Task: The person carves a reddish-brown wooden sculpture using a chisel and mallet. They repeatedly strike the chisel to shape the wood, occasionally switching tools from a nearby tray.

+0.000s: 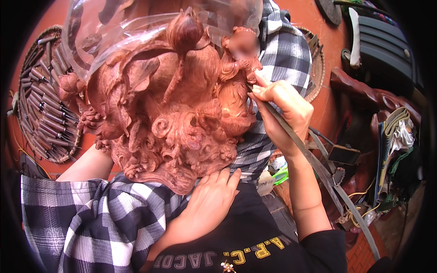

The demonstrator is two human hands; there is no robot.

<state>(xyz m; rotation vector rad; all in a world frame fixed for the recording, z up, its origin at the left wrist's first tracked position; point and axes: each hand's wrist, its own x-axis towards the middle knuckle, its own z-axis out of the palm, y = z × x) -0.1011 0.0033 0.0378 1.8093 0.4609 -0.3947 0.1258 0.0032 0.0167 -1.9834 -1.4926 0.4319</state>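
A large reddish-brown wood carving (pixel 182 123) with curls, leaves and figures sits across my lap on black-and-white plaid cloth (pixel 104 214). My right hand (pixel 284 109) is closed in a pinch round a long thin grey-brown carving tool (pixel 291 134). Its tip meets the carving's right side, just below a small carved figure (pixel 241 50); the exact contact is hidden by my fingers. The tool's shank slants down to the right, past my forearm. My left hand (pixel 214 195) lies flat with fingers stretched out, at the carving's lower edge and on the cloth.
A round woven basket (pixel 57 159) full of carving tools (pixel 50 109) stands at the left on the red floor (pixel 325 77). Clear plastic sheeting (pixel 118 34) drapes behind the carving. At the right are dark plastic seating (pixel 382 50), a phone-like device (pixel 343 154), and piled cloths (pixel 400 136).
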